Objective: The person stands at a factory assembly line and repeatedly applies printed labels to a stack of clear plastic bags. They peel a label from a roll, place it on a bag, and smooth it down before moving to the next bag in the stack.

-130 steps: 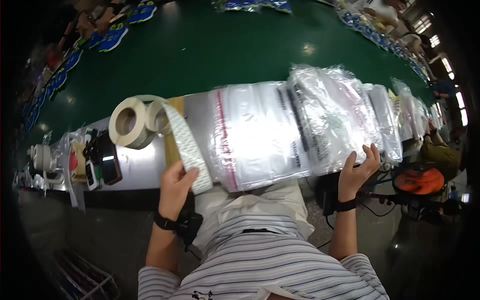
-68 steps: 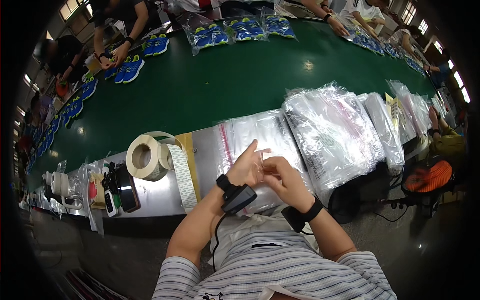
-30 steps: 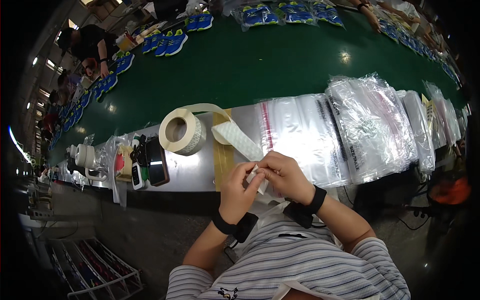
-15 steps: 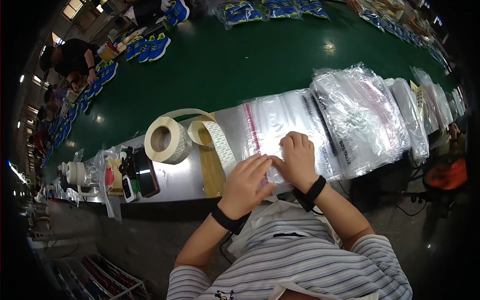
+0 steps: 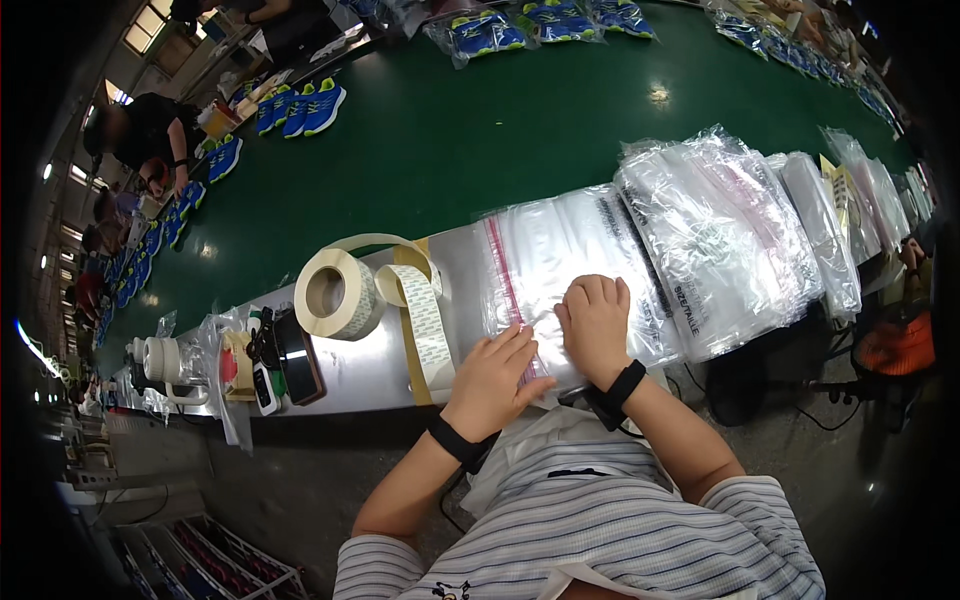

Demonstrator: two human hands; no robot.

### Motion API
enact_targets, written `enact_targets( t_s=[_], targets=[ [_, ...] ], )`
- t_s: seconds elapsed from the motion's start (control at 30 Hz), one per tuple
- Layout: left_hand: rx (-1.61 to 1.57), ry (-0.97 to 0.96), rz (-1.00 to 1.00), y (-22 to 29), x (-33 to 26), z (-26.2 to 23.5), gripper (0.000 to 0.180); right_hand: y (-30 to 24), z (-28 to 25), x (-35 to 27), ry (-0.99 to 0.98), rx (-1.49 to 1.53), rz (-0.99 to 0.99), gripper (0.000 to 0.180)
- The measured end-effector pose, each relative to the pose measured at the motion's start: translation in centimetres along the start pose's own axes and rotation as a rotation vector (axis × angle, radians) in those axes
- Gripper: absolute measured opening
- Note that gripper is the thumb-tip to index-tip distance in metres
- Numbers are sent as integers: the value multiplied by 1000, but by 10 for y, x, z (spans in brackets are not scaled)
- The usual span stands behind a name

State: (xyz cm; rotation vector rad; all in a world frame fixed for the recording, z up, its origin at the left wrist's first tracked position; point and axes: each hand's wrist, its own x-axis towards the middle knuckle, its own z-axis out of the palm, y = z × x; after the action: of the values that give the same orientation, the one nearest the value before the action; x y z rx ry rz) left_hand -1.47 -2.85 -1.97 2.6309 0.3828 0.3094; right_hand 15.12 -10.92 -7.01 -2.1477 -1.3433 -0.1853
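two hands press flat on one clear plastic bag (image 5: 560, 255) with a red strip along its left edge, lying on the steel ledge (image 5: 350, 365) beside the green conveyor belt (image 5: 480, 130). the left hand (image 5: 492, 378) lies with fingers stretched out on the bag's near left corner, gripping nothing; the right hand (image 5: 594, 327) rests with knuckles bent on its near middle (the bag runs out beyond both sets of fingertips). one roll of label tape (image 5: 338, 293) stands left of the bag, and one large stack of bags (image 5: 715, 235) lies right.
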Motion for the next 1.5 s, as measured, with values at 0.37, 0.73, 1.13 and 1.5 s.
enact_targets(
  t_s=[0.37, 0.73, 1.13, 1.5],
  targets=[
    [-1967, -302, -218, -2, 99, 19, 43, 31, -29, -14, 42, 714, 232, 14],
    [-1712, -368, -687, 1, 124, 45, 38, 17, -77, 2, -263, 802, 61, 23],
    [-1627, -114, -434, -3, 32, 19, 57, 49, -94, 19, 55, 1244, 693, 17],
    [287, 740, -486, -21, -49, -26, 66, 171, -174, -62, 534, -375, 427, 9]
  ],
)
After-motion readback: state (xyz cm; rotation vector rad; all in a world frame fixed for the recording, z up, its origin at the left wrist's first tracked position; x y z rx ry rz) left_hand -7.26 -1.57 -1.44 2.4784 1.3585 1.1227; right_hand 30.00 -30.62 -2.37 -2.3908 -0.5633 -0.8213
